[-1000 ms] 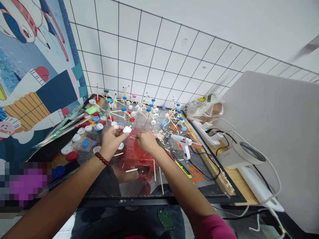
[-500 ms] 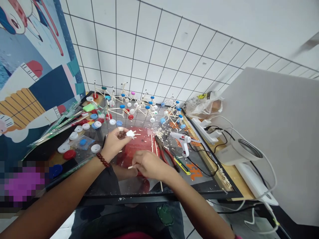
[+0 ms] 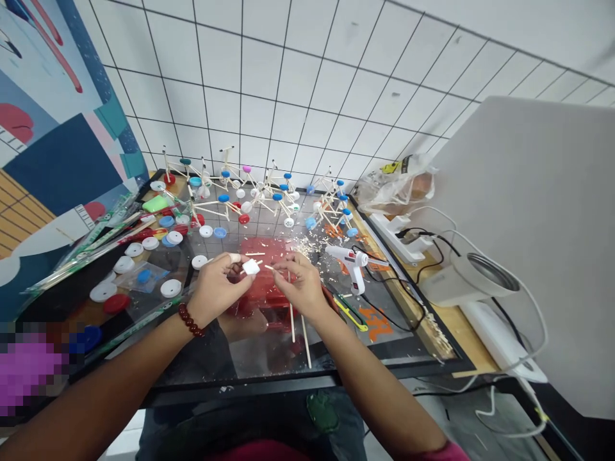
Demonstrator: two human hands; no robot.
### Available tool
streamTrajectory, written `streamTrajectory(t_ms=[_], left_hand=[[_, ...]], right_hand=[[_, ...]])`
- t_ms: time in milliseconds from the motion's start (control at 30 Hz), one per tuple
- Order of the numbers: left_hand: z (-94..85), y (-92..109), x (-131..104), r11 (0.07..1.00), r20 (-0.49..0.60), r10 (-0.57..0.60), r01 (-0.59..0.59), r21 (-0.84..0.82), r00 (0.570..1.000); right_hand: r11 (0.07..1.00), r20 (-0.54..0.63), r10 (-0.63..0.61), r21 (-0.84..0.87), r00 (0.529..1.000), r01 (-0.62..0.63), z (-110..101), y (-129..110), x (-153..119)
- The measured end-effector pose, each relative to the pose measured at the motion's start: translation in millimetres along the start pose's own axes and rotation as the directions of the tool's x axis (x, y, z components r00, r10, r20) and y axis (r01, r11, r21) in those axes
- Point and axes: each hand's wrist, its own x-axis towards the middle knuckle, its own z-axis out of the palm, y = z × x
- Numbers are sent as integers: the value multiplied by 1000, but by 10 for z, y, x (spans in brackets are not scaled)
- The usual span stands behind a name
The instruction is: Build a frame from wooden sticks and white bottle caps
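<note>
Pinched in my left hand [image 3: 218,285] is a small white block [image 3: 250,267], with a short stick end showing at its right side. My right hand [image 3: 300,285] holds a short thin wooden stick [image 3: 270,267] between thumb and fingers, its tip pointing left toward the block with a small gap between them. Beneath my hands lies a red surface [image 3: 264,246] on the glass tabletop. Longer wooden sticks [image 3: 306,342] lie just below my right hand. A pair of red-handled pliers is mostly hidden behind that hand.
Several stick models with bottle-cap wheels [image 3: 283,195] stand along the back. Loose caps [image 3: 171,288] lie at left. A white glue gun [image 3: 352,262], a yellow-green cutter [image 3: 353,314] and wood scraps [image 3: 307,246] are at right, near a power strip [image 3: 401,237] and cables.
My right hand has risen from low over the table to beside the white block, carrying the short stick. The view has shifted slightly. My left hand keeps hold of the block.
</note>
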Motion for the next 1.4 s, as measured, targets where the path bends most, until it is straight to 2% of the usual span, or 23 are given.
streamTrajectory(t_ms=[300,467,700,1267,1400], left_hand=[[51,-93,-6,997,39,-77,76,12,996],[52,-149,-20,993,26,-23,20,112,999],[47,-133,-18,983,1,21,-21,185,1000],[40,-82,-12,981,20,32,-35,191,999],[44,-102,-13,974,31,65,-71,216,997]], right_hand=[[998,45,4,-64,999,-1,21,14,-28],[985,119,57,-172,991,-36,6,1,-18],[971,114,61,-237,992,-32,5,-15,-14],[966,180,73,-259,981,-24,2,-49,-11],[954,205,90,-298,975,-25,-2,-53,-11]])
